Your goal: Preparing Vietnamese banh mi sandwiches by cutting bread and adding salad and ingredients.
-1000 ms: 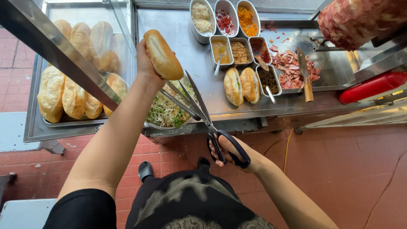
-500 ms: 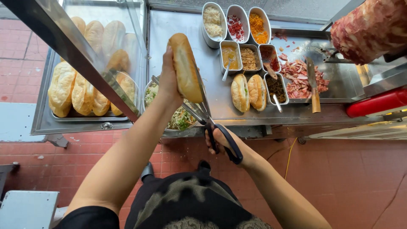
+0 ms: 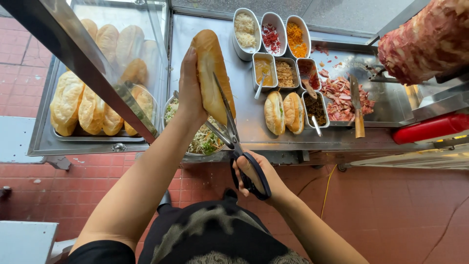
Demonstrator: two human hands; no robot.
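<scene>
Golden crusty bread roll is held up over the steel counter, standing on end, with the left hand wrapped around its left side, fingers curled and gripping it firmly. Right hand is lower down, fingers through the black loops of a pair of scissors, closed around the handles. Blades are spread apart and the upper one lies against the side of the roll, pointing up along its length; can't tell if it's actually biting into the crust.

Right under the roll sits a bowl of shredded salad, greens and pale strips. Further right on the counter are two more rolls, lying side by side. Behind them is a cluster of small metal tubs with fillings: pale shreds, red bits, orange shreds, sauces. Chopped meat is spread on a tray with a wooden-handled knife lying across it, and a big spit of meat hangs top right. Glass case on the left is stacked with more loaves.
</scene>
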